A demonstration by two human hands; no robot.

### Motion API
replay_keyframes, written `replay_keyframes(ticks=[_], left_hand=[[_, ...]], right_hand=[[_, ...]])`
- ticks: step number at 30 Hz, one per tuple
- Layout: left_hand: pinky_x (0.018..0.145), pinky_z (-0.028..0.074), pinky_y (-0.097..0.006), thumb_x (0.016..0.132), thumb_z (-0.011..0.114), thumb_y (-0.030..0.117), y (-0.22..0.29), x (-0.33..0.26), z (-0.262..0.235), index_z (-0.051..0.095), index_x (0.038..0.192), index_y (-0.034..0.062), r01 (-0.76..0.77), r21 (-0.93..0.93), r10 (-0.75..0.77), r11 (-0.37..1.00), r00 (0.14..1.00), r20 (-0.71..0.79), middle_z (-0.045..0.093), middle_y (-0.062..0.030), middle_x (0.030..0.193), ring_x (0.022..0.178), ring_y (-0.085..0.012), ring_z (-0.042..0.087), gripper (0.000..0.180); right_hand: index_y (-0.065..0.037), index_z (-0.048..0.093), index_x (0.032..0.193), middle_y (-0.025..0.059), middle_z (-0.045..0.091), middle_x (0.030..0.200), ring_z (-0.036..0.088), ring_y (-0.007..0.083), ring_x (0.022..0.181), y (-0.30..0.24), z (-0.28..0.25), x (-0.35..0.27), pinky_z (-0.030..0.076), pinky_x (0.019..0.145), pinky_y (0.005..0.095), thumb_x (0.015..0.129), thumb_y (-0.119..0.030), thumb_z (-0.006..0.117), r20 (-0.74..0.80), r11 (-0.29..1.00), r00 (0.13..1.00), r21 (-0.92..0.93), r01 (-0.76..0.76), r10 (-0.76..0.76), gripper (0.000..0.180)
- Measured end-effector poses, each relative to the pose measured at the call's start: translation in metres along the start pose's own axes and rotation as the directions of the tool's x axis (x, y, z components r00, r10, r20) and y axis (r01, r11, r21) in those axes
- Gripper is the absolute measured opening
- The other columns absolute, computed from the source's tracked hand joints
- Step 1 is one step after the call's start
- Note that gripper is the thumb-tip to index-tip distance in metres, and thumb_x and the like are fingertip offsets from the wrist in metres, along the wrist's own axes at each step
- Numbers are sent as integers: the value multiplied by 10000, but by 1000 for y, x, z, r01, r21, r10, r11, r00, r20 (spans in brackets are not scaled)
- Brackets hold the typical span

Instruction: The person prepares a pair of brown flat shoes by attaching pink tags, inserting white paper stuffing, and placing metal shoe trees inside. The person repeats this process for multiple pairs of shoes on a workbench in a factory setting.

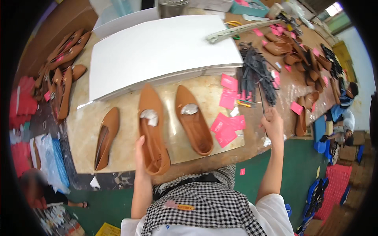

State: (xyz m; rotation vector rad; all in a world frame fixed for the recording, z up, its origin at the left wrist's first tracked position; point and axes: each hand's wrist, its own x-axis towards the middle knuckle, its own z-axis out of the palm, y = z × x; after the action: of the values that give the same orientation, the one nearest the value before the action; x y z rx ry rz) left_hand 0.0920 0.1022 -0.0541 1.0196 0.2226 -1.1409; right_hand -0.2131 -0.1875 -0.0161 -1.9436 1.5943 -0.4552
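My left hand is closed on the side of a brown pointed flat shoe, which is tilted over the near part of the table with crumpled white paper in its toe. Just right of that shoe lies a second brown flat, also stuffed with paper. A third brown shoe rests on its side to the left. My right hand pinches the lower end of a thin black strip, below a heap of black strips. Pink cards are scattered between the shoes and my right hand.
A thick stack of white sheets stands behind the shoes, with a pale curved strip across its right corner. Brown shoes are piled at the far left and far right. Other people are at right and lower left.
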Motion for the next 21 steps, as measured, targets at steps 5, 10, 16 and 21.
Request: replay_keyframes(ticks=[5, 10, 16, 21], left_hand=[[870, 553, -380, 986, 435, 448, -2, 13, 28, 524, 1337, -14, -146, 91, 138, 985, 987, 82, 651, -179, 1218, 1017, -257, 672, 587], [932, 505, -342, 999, 421, 451, 7, 18, 36, 525, 1320, -9, -487, 292, 483, 823, 871, 94, 637, -149, 1226, 1081, -221, 637, 571], [1003, 459, -349, 1024, 349, 415, -2, 1, 35, 477, 1367, -2, -551, 362, 533, 752, 831, 160, 592, -125, 1290, 1170, -205, 579, 556], [1122, 363, -367, 1049, 148, 574, -49, 4, 35, 418, 1467, 49, -504, 358, 545, 786, 839, -16, 511, -116, 1438, 1335, -240, 467, 723]], right_hand=[[-46, 662, 1199, 111, 513, 540, 458, 139, 429, -128, 66, -83, 387, 468, 315, 893, -104, 691, 208, 906, 901, 278, 319, -381, 313], [-53, 675, 1207, 127, 465, 524, 454, 200, 421, -185, 75, -103, 357, 460, 345, 936, -131, 644, 485, 836, 706, 463, 293, -516, 284], [-9, 690, 1140, 123, 494, 511, 519, 243, 428, -200, 88, -103, 381, 457, 362, 960, -163, 609, 346, 811, 767, 459, 363, -540, 250], [-26, 673, 1185, 105, 569, 576, 572, 223, 481, -194, 128, -114, 424, 476, 348, 934, -147, 640, 10, 638, 663, 281, 717, -749, 281]])
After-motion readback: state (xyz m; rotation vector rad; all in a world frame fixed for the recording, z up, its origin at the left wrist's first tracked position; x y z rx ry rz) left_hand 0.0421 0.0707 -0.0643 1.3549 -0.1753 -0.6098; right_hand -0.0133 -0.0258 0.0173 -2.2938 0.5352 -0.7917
